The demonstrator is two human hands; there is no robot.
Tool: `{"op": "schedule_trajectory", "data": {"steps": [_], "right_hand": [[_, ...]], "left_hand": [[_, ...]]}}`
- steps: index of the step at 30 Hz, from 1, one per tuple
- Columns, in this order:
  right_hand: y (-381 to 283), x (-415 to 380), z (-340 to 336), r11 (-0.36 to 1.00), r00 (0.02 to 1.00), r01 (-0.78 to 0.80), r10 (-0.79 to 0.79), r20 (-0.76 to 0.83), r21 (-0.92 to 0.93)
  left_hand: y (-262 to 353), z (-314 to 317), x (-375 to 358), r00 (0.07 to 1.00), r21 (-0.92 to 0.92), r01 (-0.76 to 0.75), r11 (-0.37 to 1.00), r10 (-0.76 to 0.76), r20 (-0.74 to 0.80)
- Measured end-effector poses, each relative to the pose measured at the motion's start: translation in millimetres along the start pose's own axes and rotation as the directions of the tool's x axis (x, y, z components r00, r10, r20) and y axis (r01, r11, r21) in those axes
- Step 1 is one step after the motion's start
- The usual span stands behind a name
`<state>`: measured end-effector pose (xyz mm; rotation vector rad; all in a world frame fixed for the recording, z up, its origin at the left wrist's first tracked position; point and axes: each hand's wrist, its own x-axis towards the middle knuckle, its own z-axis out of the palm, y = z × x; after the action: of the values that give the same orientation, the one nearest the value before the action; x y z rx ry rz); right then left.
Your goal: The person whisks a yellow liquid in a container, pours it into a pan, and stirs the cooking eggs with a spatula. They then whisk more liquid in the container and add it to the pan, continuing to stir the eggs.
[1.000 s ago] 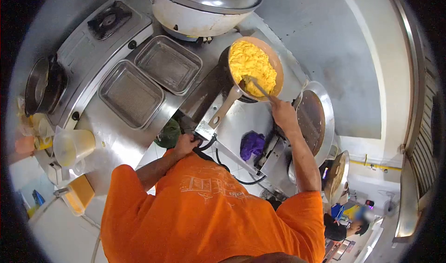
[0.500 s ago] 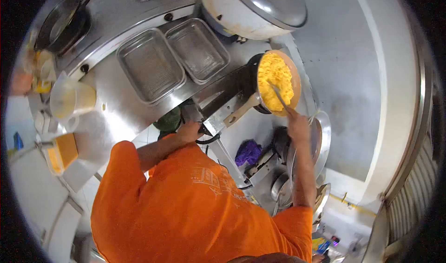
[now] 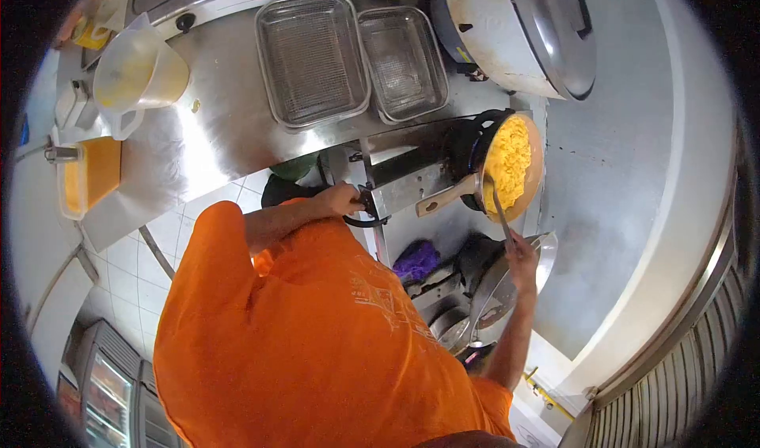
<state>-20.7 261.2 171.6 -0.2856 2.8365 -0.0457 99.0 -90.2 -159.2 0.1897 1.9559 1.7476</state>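
A tan pan (image 3: 533, 171) holding scrambled egg (image 3: 508, 163) sits on a burner, its beige handle (image 3: 448, 195) pointing left with no hand on it. My right hand (image 3: 521, 260) is closed round a spatula (image 3: 501, 214), whose far end rests in the egg near the pan's lower left edge. At the front of the stove, my left hand (image 3: 343, 200) has its fingers closed on the black control knob (image 3: 366, 201).
Two wire-lined trays (image 3: 313, 60) (image 3: 401, 64) stand on the steel counter. A large lidded pot (image 3: 495, 32) is behind the pan. To the left are a plastic jug (image 3: 146, 72) and an orange-filled container (image 3: 99, 175). More pans (image 3: 495, 294) lie near my right arm.
The view has turned and shifted. My right hand and the spatula have moved from mid-pan towards the pan's near edge. My left hand stays at the stove's front.
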Motion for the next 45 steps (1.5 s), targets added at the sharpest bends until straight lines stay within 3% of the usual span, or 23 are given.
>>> {"op": "schedule_trajectory", "data": {"steps": [1,3,4,6,7,8,10,13,16,17,20,22,24,26,29,32,34,35,37,38,41,43,45], "right_hand": [[-49.6,8.7,-1.4,0.994,0.997,-0.075,0.073,-0.031,-0.081],[-32.6,34.2,25.8,0.993,0.986,-0.070,0.054,-0.158,-0.100],[-22.0,37.3,36.8,0.992,0.974,-0.074,0.049,-0.222,-0.106],[-2.8,36.2,26.8,0.897,0.940,-0.299,0.336,-0.062,0.324],[5.3,34.6,20.7,0.765,0.900,-0.397,0.432,0.053,0.507],[12.2,27.9,17.6,0.706,0.884,-0.419,0.460,0.080,0.571],[16.3,17.0,11.4,0.571,0.856,-0.442,0.498,0.136,0.691],[14.9,-1.6,-18.6,0.636,0.872,-0.425,0.480,0.101,0.644],[56.9,-8.1,-27.6,0.897,0.936,-0.255,0.323,-0.142,0.361],[68.1,-6.0,-24.8,0.980,0.944,-0.074,0.128,-0.305,0.183],[-57.0,1.1,-65.7,0.979,0.930,-0.191,0.204,-0.306,0.072],[-27.9,28.7,-5.3,0.970,0.926,-0.234,0.201,-0.320,-0.070],[7.3,55.1,44.8,0.986,0.960,-0.049,0.002,-0.281,-0.159],[11.6,57.0,-10.6,0.985,0.982,-0.164,0.169,-0.089,0.059],[7.3,24.4,-106.2,0.936,0.937,-0.344,0.337,0.089,0.072],[9.5,-16.2,-112.3,0.956,0.959,-0.273,0.279,0.046,-0.107],[43.3,-18.6,-57.5,0.985,0.991,-0.113,0.121,0.054,-0.133],[27.5,-15.5,-36.5,0.976,0.973,-0.219,0.219,0.068,-0.003],[29.1,-1.1,13.3,0.975,0.967,-0.192,0.169,-0.189,-0.110],[18.4,9.6,15.9,0.961,0.967,-0.190,0.148,-0.205,-0.202],[-3.9,28.8,-12.7,0.856,0.964,-0.190,0.070,-0.255,-0.482],[-10.5,18.1,-54.8,0.758,0.979,-0.203,0.150,-0.138,-0.619],[-2.5,-5.1,-95.6,0.855,0.990,-0.136,0.099,-0.098,-0.501]], "left_hand": [[7.3,-1.9,-1.5,1.000,0.152,0.012,0.988,-0.008,-0.028],[36.3,-15.5,-8.2,0.997,0.448,0.037,0.893,-0.001,-0.080],[50.4,-22.6,-3.4,0.997,0.385,0.057,0.921,-0.029,-0.078],[82.3,-34.0,15.7,0.993,0.252,0.105,0.962,-0.088,-0.076],[93.6,-37.9,24.0,0.987,-0.078,0.160,0.984,-0.159,0.010],[105.3,-34.2,34.8,0.982,-0.290,0.187,0.939,-0.167,0.093],[133.5,-26.9,58.2,0.957,-0.642,0.273,0.716,-0.134,0.258],[172.6,-7.6,72.9,0.821,-0.699,0.534,0.476,-0.096,0.562],[173.0,-2.1,87.4,0.752,-0.686,0.619,0.382,-0.038,0.658],[182.6,-2.3,81.5,0.773,-0.692,0.617,0.374,-0.123,0.623],[189.6,-7.1,76.1,0.795,-0.679,0.589,0.438,-0.163,0.585],[182.5,-5.3,79.7,0.800,-0.676,0.582,0.452,-0.171,0.575],[185.6,-11.1,82.1,0.801,-0.652,0.579,0.489,-0.192,0.567],[182.9,-13.8,86.4,0.788,-0.635,0.598,0.489,-0.211,0.579],[186.9,-15.3,85.5,0.784,-0.612,0.600,0.514,-0.227,0.578],[197.1,-16.8,81.8,0.779,-0.586,0.610,0.534,-0.269,0.566],[201.2,-18.8,82.4,0.775,-0.565,0.616,0.549,-0.291,0.561],[204.0,-20.4,82.1,0.774,-0.550,0.614,0.567,-0.293,0.562],[204.5,-23.1,86.7,0.789,-0.525,0.583,0.620,-0.277,0.549],[200.5,-23.0,84.1,0.789,-0.505,0.578,0.641,-0.280,0.547],[194.3,-21.8,88.0,0.767,-0.517,0.614,0.597,-0.295,0.570],[196.7,-23.2,87.5,0.754,-0.501,0.635,0.588,-0.330,0.568],[197.1,-20.2,84.2,0.773,-0.510,0.616,0.601,-0.336,0.538]]}}
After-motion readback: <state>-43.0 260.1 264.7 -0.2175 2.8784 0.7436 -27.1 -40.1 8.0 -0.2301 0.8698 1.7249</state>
